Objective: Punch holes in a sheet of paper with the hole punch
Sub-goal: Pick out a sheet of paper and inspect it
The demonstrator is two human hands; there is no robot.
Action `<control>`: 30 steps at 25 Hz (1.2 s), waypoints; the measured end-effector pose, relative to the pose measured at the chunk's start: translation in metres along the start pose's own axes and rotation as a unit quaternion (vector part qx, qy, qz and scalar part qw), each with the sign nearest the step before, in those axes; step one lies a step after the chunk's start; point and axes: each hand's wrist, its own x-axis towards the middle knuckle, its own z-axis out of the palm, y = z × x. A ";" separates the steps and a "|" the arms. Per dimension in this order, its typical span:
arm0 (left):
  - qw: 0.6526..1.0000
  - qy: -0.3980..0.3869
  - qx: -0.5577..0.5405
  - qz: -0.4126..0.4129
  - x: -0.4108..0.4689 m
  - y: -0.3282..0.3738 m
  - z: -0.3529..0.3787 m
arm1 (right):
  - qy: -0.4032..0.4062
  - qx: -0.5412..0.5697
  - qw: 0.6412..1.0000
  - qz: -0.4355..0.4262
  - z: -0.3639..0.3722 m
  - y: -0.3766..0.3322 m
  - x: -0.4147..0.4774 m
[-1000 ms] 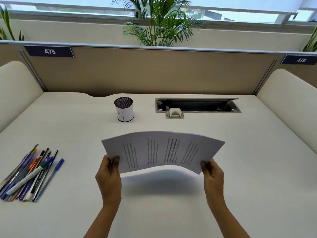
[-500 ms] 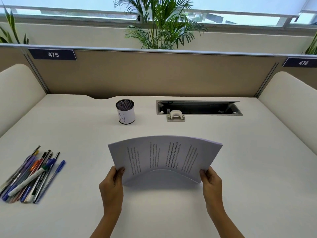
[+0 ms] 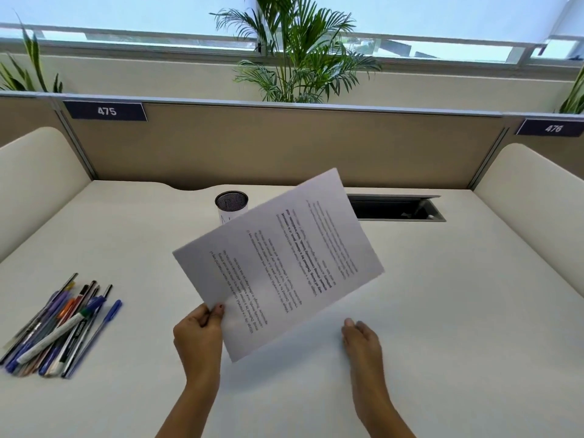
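Observation:
A printed white sheet of paper (image 3: 284,263) hangs tilted above the middle of the desk, its far corner raised toward the back. My left hand (image 3: 199,336) pinches its near left edge between thumb and fingers. My right hand (image 3: 363,339) is off the paper, low over the desk to the right, with fingers relaxed and holding nothing. The small white hole punch seen earlier by the cable slot is hidden behind the raised sheet.
A mesh pen cup (image 3: 231,207) stands at the back, partly behind the sheet. An open cable slot (image 3: 398,210) lies at the back right. Several pens and markers (image 3: 60,327) lie in a heap at the left. Cream side panels and a tan divider bound the white desk (image 3: 442,311).
My right hand has let go of the sheet and dropped toward the desk. My left hand alone now holds it and has swung it up and to the right, covering the hole punch.

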 end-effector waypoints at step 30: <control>0.967 -0.085 -0.045 0.238 -0.017 0.055 0.028 | -0.062 -0.064 0.938 -0.334 0.008 -0.070 0.009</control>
